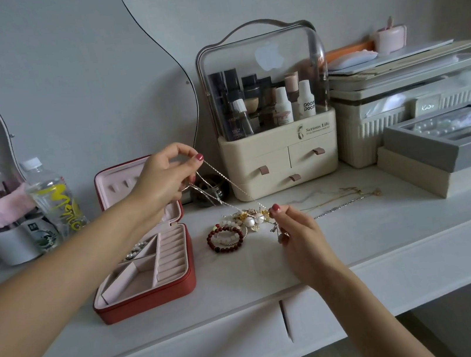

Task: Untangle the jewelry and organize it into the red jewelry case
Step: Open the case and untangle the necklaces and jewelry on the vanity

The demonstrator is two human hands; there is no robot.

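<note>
On the white counter, a red leather jewelry case with pale pink lining is lying open, its lid standing upright behind the tray; small pearly pieces are resting in its rear left compartment, and the ring rolls and front compartments are showing only lining. Just right of the case, a tangled heap of gold and pearl jewelry is sitting on the counter, touching a dark red beaded bracelet that is circling a paler bracelet. The left hand is raised above the case, pinching a thin silver chain between thumb and fingertips; the chain is running taut, down and right, into the heap. The right hand is hovering just right of the heap, fingers curled, pinching a strand at the heap's edge. Beyond it, a fine gold chain and a silver link chain are lying stretched out separately on the counter. Behind are standing a cream cosmetics organizer with clear domed lid and three drawers, a grey glass-topped box, a clear plastic bottle with yellow lettering and a wavy-edged mirror.
</note>
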